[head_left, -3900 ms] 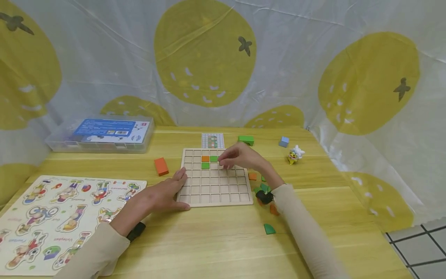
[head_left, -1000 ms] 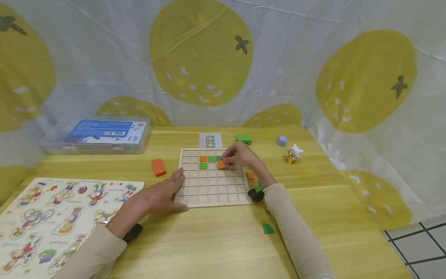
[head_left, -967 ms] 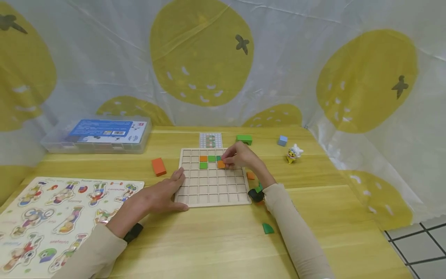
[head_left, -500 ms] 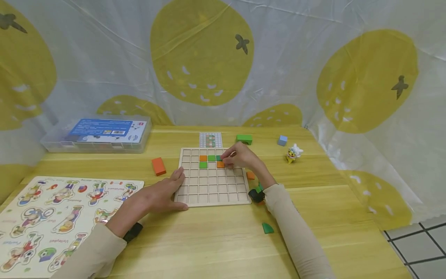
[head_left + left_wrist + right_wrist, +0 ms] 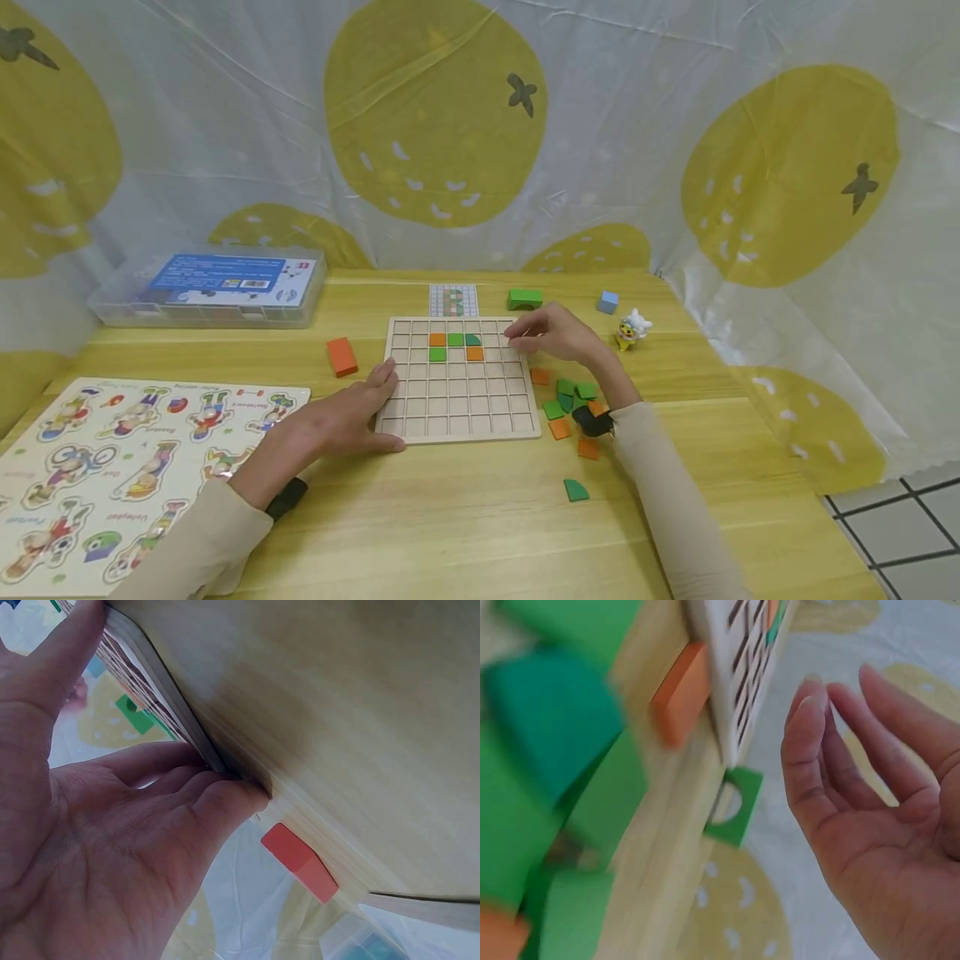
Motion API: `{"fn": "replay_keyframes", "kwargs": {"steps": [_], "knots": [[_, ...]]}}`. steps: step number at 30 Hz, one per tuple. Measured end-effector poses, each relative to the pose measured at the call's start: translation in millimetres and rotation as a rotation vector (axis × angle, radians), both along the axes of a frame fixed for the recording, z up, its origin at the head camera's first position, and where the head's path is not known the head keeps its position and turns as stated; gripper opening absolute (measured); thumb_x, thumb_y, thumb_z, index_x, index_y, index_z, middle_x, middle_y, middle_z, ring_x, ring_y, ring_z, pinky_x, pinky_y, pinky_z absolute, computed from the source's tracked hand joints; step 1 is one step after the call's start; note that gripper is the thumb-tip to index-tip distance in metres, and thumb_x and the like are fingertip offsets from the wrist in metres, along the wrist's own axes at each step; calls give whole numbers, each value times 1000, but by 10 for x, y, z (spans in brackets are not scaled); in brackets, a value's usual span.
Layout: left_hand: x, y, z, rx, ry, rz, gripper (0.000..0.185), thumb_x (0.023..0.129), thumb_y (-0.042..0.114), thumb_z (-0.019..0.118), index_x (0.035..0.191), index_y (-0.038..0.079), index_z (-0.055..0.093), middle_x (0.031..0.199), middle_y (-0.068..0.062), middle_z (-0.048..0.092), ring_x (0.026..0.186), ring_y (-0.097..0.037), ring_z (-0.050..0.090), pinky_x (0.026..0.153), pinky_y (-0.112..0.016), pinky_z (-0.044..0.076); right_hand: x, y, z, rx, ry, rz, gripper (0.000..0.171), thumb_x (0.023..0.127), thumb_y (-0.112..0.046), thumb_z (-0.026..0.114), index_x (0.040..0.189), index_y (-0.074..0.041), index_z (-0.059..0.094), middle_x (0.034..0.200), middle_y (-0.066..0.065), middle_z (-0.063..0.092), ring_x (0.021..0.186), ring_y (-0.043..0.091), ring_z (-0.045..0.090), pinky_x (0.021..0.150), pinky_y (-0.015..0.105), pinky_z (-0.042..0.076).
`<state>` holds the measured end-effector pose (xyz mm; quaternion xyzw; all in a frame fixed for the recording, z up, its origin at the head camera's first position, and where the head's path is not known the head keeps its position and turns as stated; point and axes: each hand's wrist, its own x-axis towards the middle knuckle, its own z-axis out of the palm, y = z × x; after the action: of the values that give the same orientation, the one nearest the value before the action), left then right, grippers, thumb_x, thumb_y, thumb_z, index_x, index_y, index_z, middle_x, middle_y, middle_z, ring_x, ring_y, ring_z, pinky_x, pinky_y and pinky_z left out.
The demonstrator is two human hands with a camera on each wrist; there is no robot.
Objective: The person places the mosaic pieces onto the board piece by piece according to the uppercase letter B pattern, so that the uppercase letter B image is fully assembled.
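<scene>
Pale wood grid board (image 5: 457, 417) lies flat at table centre, its sides square to the near table edge. Five tiles sit in its far rows: orange (image 5: 438, 339), green (image 5: 455, 339) and a dark green quarter-round (image 5: 472, 339) in a row, then green (image 5: 438, 354) and orange (image 5: 474, 353) one row nearer, with an empty cell between those two.

Right hand (image 5: 551, 332) hovers over the board's far right corner, fingers relaxed and parted, palm empty in the right wrist view (image 5: 870, 825). The loose tile pile (image 5: 572, 400), green and orange, lies nearer than this hand and slightly right, just beside the board's right edge; one orange tile (image 5: 540, 377) lies between hand and pile. The right hand is clearly the closer one to the pile.

Left hand (image 5: 341, 421) rests flat, fingers straight, against the board's near left corner; the left wrist view (image 5: 112, 825) shows fingertips touching the board's edge. It grasps nothing.
</scene>
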<state>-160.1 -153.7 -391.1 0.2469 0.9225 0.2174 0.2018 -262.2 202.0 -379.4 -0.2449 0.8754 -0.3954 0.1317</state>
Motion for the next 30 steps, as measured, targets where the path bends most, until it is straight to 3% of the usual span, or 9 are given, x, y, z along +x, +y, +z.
{"fn": "replay_keyframes", "kwargs": {"steps": [4,10,24,30], "knots": [[14,-19,7,9,1,-4,109,96,43,83,164,-16,21,176,-32,5,162,-50,18,127,-63,25,71,240,-33,52,45,73,22,100,-6,77,119,5,79,112,16,80,100,29,75,91,42,62],[12,-50,6,-4,-14,17,109,96,44,83,165,-14,21,177,-30,4,161,-51,18,127,-64,25,126,384,-126,86,-8,111,20,95,-2,82,112,7,79,102,14,79,93,28,72,83,32,61],[-1,-22,-7,-3,-16,9,109,96,44,82,165,-13,21,177,-30,5,161,-51,18,127,-64,25,160,363,-203,135,-76,-28,16,87,2,88,100,3,79,89,9,75,79,17,65,73,29,56],[-12,-5,-4,-4,-8,4,108,96,44,82,165,-13,21,178,-29,5,161,-50,19,128,-63,25,140,389,-187,153,-12,-50,13,85,0,90,94,0,80,87,6,76,79,15,70,73,29,59]]}}
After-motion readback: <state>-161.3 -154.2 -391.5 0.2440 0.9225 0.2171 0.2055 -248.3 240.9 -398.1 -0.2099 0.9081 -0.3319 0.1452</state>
